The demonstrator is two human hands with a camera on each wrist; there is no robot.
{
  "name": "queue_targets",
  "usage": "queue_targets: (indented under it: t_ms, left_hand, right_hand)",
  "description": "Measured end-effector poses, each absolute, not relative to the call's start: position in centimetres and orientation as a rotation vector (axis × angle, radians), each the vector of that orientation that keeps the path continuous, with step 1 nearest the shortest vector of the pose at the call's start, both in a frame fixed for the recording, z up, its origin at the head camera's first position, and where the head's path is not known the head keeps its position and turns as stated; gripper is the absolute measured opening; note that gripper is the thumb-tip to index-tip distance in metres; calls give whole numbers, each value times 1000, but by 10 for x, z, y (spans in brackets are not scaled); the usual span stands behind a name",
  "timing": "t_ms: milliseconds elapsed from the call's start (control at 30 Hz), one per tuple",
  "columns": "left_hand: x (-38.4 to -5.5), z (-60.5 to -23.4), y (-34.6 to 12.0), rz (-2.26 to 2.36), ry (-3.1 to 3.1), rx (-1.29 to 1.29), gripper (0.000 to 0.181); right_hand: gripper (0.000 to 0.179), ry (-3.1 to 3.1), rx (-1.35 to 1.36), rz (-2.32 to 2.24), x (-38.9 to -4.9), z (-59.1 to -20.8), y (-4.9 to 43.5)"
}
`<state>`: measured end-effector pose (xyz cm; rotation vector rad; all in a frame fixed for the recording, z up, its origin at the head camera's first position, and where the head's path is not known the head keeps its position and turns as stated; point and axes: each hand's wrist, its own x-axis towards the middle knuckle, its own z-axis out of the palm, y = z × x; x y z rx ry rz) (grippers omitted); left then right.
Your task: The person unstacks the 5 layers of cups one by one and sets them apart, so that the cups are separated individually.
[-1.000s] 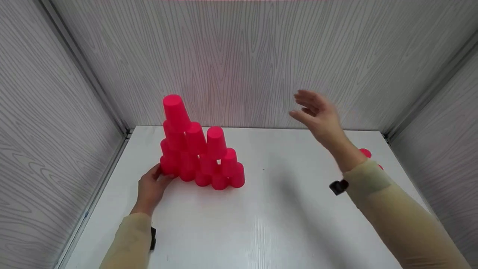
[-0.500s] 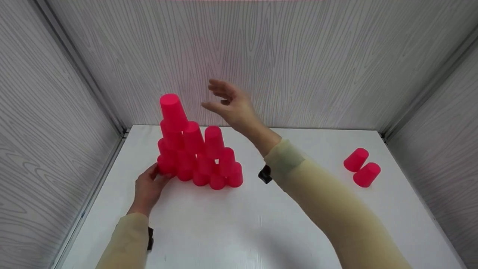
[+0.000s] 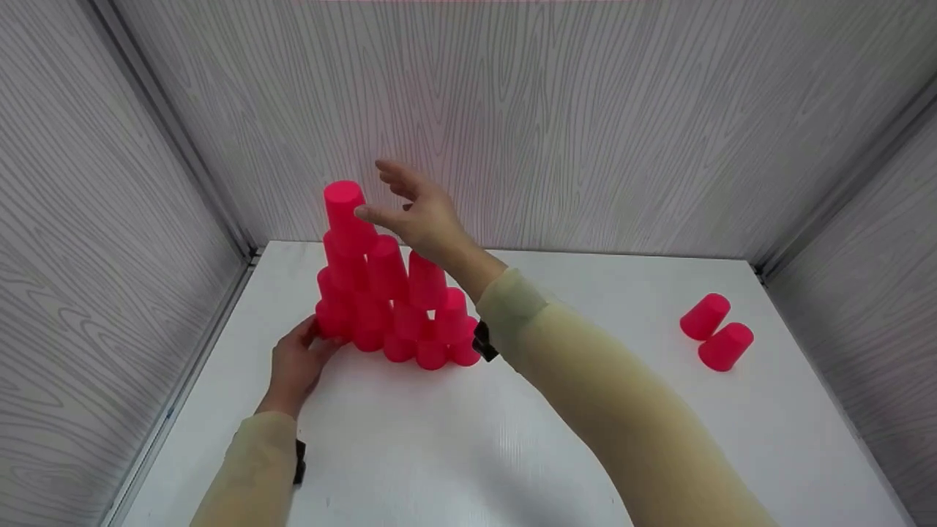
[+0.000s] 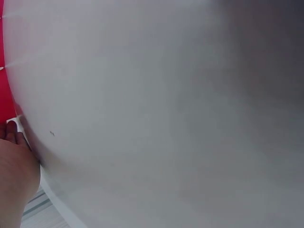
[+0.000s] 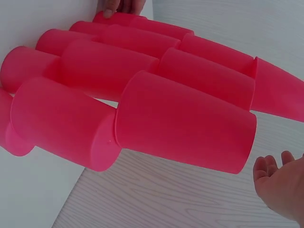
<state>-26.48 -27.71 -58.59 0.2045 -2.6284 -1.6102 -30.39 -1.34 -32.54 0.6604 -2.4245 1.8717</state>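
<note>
Red plastic cups stand upside down in a stepped tower (image 3: pixel 370 318), tallest at its left end. A single cup (image 3: pixel 344 208) tops the left column. My left hand (image 3: pixel 296 366) holds the leftmost bottom cup (image 3: pixel 331 320) between thumb and fingers; the right wrist view shows its fingers (image 5: pixel 110 10) on that cup too. Empty and with fingers spread, my right hand (image 3: pixel 421 216) hovers over the tower, just right of the top cup. In the right wrist view a gap separates this hand (image 5: pixel 282 185) from the nearest large cup (image 5: pixel 185 121).
Two more upside-down cups (image 3: pixel 705 316) (image 3: pixel 725 347) stand side by side at the right of the white table (image 3: pixel 556 410). Grey wood-grain panels (image 3: pixel 512 124) enclose the table at the back and both sides.
My right hand has swept left from the right side of the table to above the tower, uncovering the two cups at right. The left hand has stayed at the bottom left cup.
</note>
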Motion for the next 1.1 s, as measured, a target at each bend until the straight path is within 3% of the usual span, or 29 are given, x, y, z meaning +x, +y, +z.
queue_targets:
  t_ms: [700,1100]
  left_hand:
    - [-270,-589,-271,-1660,-2632,203,74]
    - [-268,-588,-266,-1678,-2623,179,73]
  right_hand:
    - [71,-2432,624,1948,-299,-332,-34]
    - [70,-2247,760,1932,-293,-309,9]
